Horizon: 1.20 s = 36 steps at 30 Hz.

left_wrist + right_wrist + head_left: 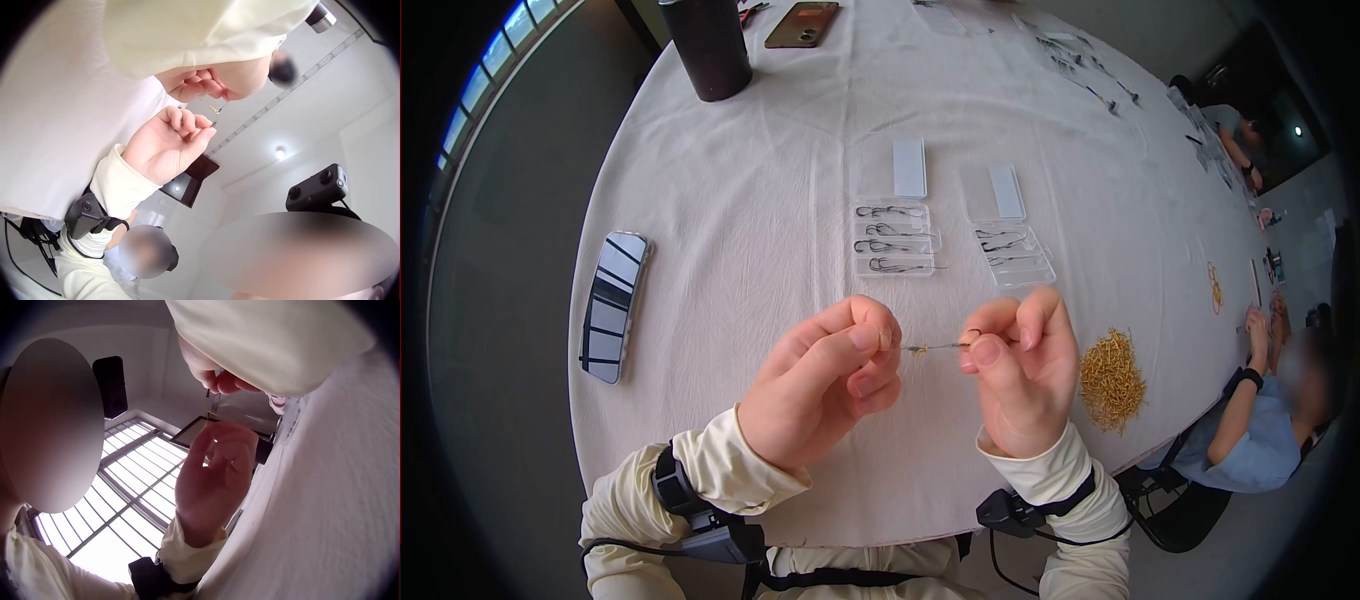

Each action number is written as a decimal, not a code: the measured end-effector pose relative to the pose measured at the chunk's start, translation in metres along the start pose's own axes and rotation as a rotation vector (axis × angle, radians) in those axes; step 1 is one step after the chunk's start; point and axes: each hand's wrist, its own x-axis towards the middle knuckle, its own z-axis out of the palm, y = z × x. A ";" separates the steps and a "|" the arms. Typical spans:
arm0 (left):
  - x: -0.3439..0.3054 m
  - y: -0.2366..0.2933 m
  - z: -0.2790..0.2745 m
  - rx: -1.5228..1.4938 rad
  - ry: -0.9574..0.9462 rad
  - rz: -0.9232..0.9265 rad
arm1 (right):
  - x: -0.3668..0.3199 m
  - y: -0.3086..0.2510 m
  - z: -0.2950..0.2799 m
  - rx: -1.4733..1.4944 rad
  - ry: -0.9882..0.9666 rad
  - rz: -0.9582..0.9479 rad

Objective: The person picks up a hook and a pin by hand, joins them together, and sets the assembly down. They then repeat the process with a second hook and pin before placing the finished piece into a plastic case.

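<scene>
Above a white-clothed table (750,200), my two hands face each other. My left hand (882,340) pinches one end of a thin dark hook (940,346) between thumb and forefinger. My right hand (978,345) pinches the other end, where a small dark loop shows. A tiny gold piece (920,351) hangs on the shank between the hands. In the left wrist view the gold piece (214,109) sits between the left hand's fingertips (200,84) and the right hand (172,140). The right wrist view shows the thin shank (214,403) running from the right hand's fingers (219,378) down to the left hand (212,469).
Two clear compartment boxes holding dark hooks (893,240) (1012,248) lie beyond my hands, lids open. A pile of gold hooks (1112,380) lies to the right. A phone (612,305) lies at left; a dark cup (708,45) and another phone (802,24) stand far back. Another person (1260,420) sits at right.
</scene>
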 end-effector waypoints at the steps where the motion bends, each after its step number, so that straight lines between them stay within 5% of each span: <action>1: 0.000 0.000 0.000 0.028 0.013 0.009 | 0.000 0.000 0.000 -0.021 0.014 -0.014; 36: 0.001 -0.001 0.000 0.009 0.060 -0.007 | 0.003 0.001 0.002 -0.105 0.081 0.026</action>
